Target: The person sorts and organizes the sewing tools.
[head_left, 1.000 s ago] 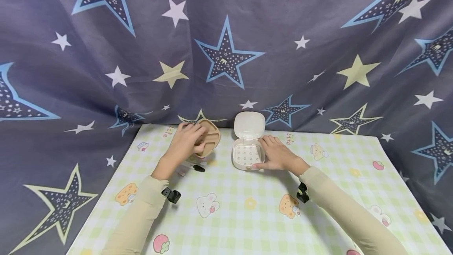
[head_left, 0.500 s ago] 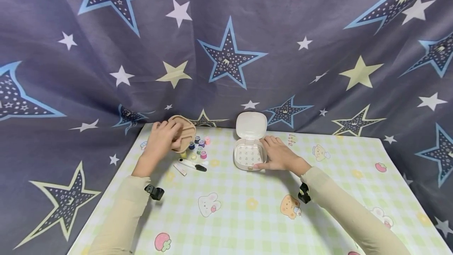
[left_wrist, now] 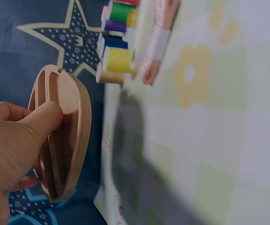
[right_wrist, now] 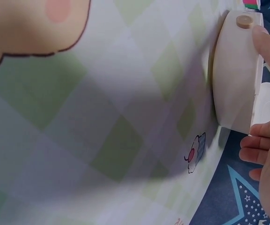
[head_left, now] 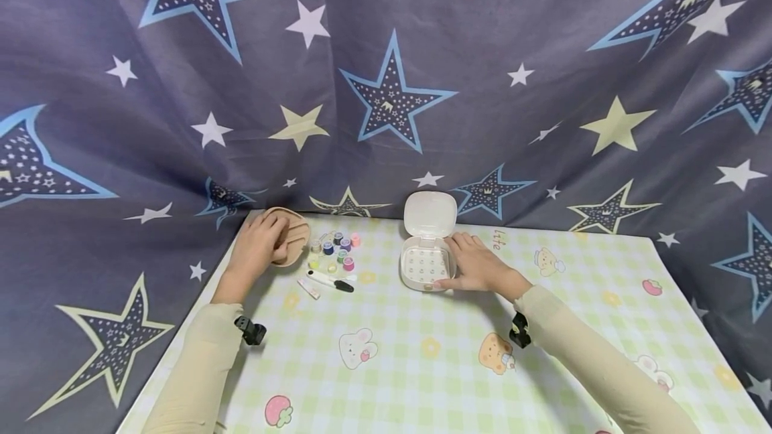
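Observation:
My left hand (head_left: 256,246) pinches a tan divided tray insert (head_left: 295,238) at the far left of the table. In the left wrist view the thumb lies across the dividers of the insert (left_wrist: 71,126), with fingers behind it. My right hand (head_left: 476,263) holds the right side of a white sewing box (head_left: 416,282), its thumb near the front button (right_wrist: 244,21) and its fingers toward the hinge. The box's lid (head_left: 430,213) stands up, and small pegs show on the floor inside.
Between the hands lie several small thread spools (head_left: 328,248). In front of them are a white-and-black seam ripper or similar slim tool (head_left: 330,280) and a small pink-and-white strip (head_left: 309,288). A star-patterned curtain (head_left: 386,153) hangs behind the checked tablecloth (head_left: 398,380).
My left hand has carried the tan insert leftward, from above the spools to the table's far left, uncovering the spools. The right hand keeps its place on the box.

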`<control>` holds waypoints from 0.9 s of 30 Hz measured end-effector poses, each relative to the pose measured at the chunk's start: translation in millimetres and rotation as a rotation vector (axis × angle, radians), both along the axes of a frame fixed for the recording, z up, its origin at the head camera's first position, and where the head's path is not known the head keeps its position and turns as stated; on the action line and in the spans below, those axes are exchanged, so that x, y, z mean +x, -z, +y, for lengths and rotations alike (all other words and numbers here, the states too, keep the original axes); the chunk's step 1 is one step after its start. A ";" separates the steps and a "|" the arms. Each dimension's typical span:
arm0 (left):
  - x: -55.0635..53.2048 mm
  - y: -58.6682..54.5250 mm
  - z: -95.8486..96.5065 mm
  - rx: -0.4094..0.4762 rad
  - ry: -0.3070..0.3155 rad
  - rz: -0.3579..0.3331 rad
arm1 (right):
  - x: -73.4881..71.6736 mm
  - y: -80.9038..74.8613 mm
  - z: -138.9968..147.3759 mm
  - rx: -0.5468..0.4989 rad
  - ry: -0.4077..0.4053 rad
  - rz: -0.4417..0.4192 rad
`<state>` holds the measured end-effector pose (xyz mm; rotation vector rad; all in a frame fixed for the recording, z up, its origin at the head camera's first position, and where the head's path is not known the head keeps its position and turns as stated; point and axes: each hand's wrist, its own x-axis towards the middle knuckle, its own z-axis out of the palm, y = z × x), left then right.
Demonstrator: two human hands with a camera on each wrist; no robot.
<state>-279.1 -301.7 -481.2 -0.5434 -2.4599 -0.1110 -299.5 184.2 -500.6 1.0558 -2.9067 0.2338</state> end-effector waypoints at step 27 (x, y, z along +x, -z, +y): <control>6.9 30.6 -17.2 -0.013 -0.103 -0.275 | -1.4 0.3 -0.3 -0.014 0.003 -0.017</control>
